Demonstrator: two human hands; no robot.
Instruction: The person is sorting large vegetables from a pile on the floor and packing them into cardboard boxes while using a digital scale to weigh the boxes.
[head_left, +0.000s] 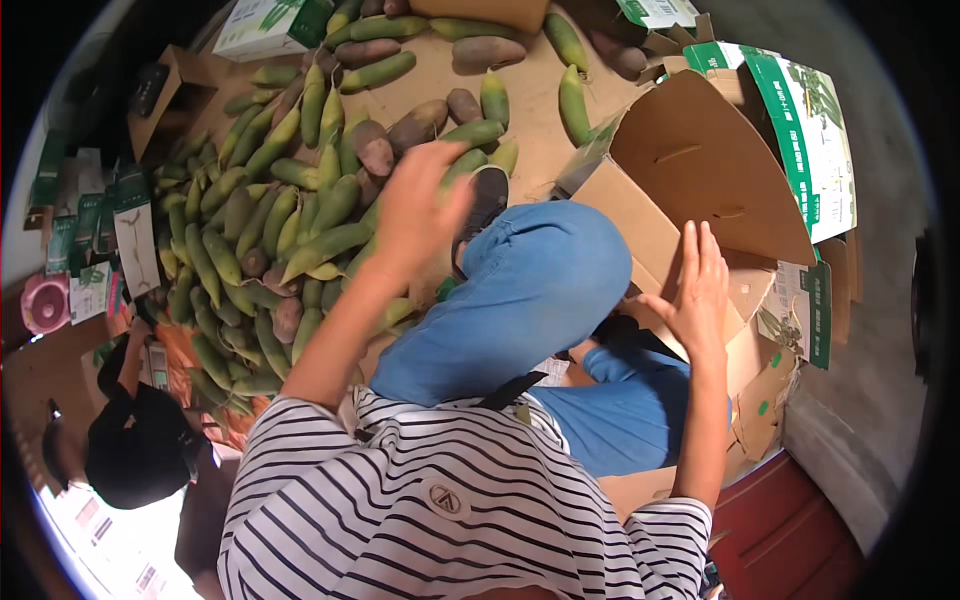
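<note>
While over smooth tapered green pods (300, 230), left hand (415, 215); right hand (695, 290) flat on cardboard box (700, 160).

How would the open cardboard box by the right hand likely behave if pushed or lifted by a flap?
The cardboard box looks light, so it would probably slide easily under the right hand. Its raised flaps seem thin and creased, likely to bend rather than bear weight. Standing open, it may tip.

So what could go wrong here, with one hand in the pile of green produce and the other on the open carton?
1. The left hand reaches into the heaped green and purple produce; pulling one out could set its neighbours rolling.
2. The right hand only rests flat on a flap of the cardboard carton, with no grip, so the carton could shift or the flap fold.
</note>
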